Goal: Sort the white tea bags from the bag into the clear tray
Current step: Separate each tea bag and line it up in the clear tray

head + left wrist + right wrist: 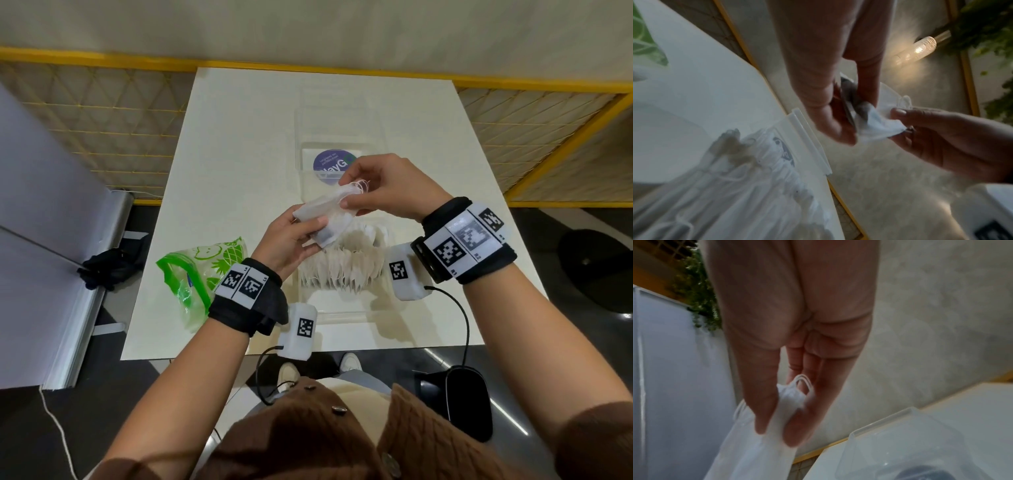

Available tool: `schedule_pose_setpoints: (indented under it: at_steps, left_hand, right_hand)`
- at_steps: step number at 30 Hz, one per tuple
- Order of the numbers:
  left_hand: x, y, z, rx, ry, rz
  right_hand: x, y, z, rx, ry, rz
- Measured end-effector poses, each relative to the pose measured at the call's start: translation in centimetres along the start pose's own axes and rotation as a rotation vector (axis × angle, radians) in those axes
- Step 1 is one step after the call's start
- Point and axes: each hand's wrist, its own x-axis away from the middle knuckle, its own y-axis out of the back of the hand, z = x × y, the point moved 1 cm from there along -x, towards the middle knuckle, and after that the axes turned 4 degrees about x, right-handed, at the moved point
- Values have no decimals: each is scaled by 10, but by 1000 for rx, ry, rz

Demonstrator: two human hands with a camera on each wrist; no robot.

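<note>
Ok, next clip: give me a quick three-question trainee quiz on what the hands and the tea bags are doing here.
1. True or false: both hands hold the same small bunch of tea bags.
2. Which side of the clear tray does the green printed bag lie on? A) the person's left B) the person's right C) inside the tray
3. Fill in: the right hand pinches the bunch at its ____ end.

Key
1. True: the left hand grips the lower end, the right hand the upper.
2. A
3. String-loop end; the tray already holds a row of tea bags.
</note>
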Motion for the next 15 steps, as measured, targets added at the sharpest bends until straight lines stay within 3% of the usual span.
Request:
schedule_pose_setpoints:
  at_steps: [3, 8, 12, 15]
  left_hand:
    - [1, 3, 0, -183, -47, 2]
    - [-4, -5, -5, -488, -267, 35]
    - [-2, -1, -9, -349, -209, 21]
    - [1, 1, -6, -193, -176, 93]
  right_hand:
    - [-2, 1, 3, 232, 90, -69]
    - [-1, -10, 8, 404, 163, 59]
    - [1, 0, 3, 294, 95, 14]
    - [4, 4, -1, 84, 20, 27]
